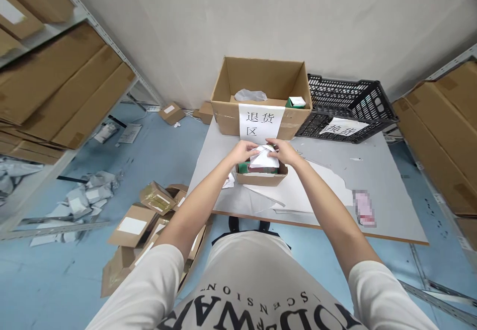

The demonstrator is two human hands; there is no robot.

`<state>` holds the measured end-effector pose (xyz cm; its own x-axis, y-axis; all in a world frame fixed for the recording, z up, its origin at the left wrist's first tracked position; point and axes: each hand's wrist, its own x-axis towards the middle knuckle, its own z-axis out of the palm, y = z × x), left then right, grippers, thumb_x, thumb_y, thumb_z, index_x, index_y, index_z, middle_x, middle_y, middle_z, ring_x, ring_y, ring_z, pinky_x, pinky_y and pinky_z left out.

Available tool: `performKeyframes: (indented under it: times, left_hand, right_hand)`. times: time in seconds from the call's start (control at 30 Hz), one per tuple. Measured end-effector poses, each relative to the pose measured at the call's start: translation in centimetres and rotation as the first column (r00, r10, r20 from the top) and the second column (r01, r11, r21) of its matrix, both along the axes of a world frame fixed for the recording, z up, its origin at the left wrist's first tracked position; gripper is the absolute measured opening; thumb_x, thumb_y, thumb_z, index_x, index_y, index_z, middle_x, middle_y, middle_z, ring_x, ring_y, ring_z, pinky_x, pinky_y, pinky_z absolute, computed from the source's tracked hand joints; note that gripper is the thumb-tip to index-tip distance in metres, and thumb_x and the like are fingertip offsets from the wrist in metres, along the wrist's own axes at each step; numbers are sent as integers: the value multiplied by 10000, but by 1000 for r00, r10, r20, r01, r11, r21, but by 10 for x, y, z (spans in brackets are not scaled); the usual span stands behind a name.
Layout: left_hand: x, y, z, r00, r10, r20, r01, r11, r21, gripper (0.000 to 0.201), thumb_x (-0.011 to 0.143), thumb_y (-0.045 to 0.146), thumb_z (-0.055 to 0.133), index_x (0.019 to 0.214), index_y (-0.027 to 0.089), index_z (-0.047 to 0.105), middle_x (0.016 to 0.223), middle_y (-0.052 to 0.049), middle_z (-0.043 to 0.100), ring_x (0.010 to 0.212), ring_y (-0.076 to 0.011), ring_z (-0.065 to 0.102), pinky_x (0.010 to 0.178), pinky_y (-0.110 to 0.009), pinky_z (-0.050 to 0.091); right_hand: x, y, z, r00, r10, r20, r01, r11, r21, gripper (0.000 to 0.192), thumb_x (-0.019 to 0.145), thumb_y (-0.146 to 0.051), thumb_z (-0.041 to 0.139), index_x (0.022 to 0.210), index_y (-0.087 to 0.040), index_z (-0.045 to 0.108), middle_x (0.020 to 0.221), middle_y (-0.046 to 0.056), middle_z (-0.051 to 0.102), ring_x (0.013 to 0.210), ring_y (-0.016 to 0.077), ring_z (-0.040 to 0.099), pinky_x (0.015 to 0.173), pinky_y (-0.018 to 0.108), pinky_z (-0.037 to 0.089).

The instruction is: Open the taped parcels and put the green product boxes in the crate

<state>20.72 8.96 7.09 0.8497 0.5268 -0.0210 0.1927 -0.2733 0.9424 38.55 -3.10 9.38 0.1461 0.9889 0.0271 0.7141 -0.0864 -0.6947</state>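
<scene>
Both hands meet over my small open box [261,176] mid-table: left hand [244,150] and right hand [285,151] each pinch the white paper [264,158] sitting on top of it. Big labelled carton [261,96] at 12 o'clock, black crate [346,106] around 1.

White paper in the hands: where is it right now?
In the head view, the white paper is mid-table, pinched between the left hand and right hand just above the small open box, in front of the big labelled carton.
</scene>
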Motion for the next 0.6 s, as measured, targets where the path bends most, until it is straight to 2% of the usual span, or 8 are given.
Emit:
performKeyframes:
  times: [0.1, 0.2, 0.27, 0.33, 0.43, 0.53, 0.57, 0.6]
  left_hand:
    - [-8, 1, 10, 997, 67, 30, -62, 987, -148, 370, 667, 358, 725, 936, 105, 707, 853, -95, 717, 776, -208, 656, 699, -321, 523]
    - [-30, 3, 24, 986, 162, 36, -148, 955, -256, 448, 639, 411, 751, 958, 103, 694, 856, -99, 715, 744, -199, 655, 665, -319, 529]
    - [-55, 9, 31, 959, 281, 25, -261, 918, -299, 505, 610, 433, 771, 988, 110, 683, 897, -102, 714, 766, -196, 655, 683, -319, 533]
    - [-89, 19, 30, 907, 421, 4, -395, 855, -337, 535, 584, 436, 786, 995, 112, 676, 910, -100, 713, 788, -193, 657, 695, -309, 539]
    - [-142, 34, 7, 772, 631, -74, -610, 703, -367, 482, 611, 372, 773, 1000, 108, 665, 871, -80, 707, 776, -171, 658, 677, -271, 542]
    - [-178, 34, -36, 578, 766, -281, -814, 517, -264, 333, 742, 243, 668, 1046, 109, 640, 810, -60, 694, 709, -129, 648, 644, -238, 538]
    - [-184, 30, -52, 514, 771, -377, -857, 480, -186, 286, 784, 208, 616, 1053, 112, 632, 783, -51, 688, 681, -115, 643, 631, -226, 534]
    - [-188, 24, -67, 485, 765, -423, -870, 468, -152, 257, 806, 175, 578, 1046, 100, 629, 757, -56, 682, 657, -115, 639, 614, -229, 533]
  right_hand:
    - [-7, 1, 6, 988, -18, -154, 22, 999, 26, 711, 672, -216, 754, 1329, -173, 486, 1236, 119, 605, 986, 224, 627, 900, 378, 489]
    - [-12, -2, 4, 949, -14, -316, 36, 997, 65, 808, 663, -288, 767, 1381, -184, 409, 1357, 140, 501, 1098, 238, 588, 894, 366, 503]
    - [-9, -7, -2, 929, -53, -367, 86, 994, 74, 747, 717, -307, 723, 1381, -195, 400, 1364, 140, 495, 1086, 224, 601, 885, 363, 512]
    - [-2, -16, -9, 943, -127, -309, 152, 987, 58, 570, 785, -286, 651, 1319, -189, 478, 1274, 129, 577, 999, 202, 641, 893, 378, 505]
    - [8, -29, -22, 976, -184, -115, 181, 983, -32, 358, 824, -210, 587, 1180, -171, 598, 1097, 103, 679, 873, 183, 671, 880, 374, 503]
    - [11, -31, -31, 994, -90, 59, 100, 979, -178, 349, 803, -132, 591, 1149, -166, 621, 1071, 90, 691, 918, 185, 661, 872, 320, 492]
    - [10, -29, -34, 992, -39, 118, 65, 971, -229, 363, 797, -115, 593, 1155, -167, 620, 1083, 88, 688, 954, 190, 652, 879, 306, 482]
    - [8, -26, -37, 984, 17, 175, 33, 960, -279, 373, 793, -105, 592, 1160, -169, 619, 1098, 88, 684, 988, 196, 640, 886, 295, 470]
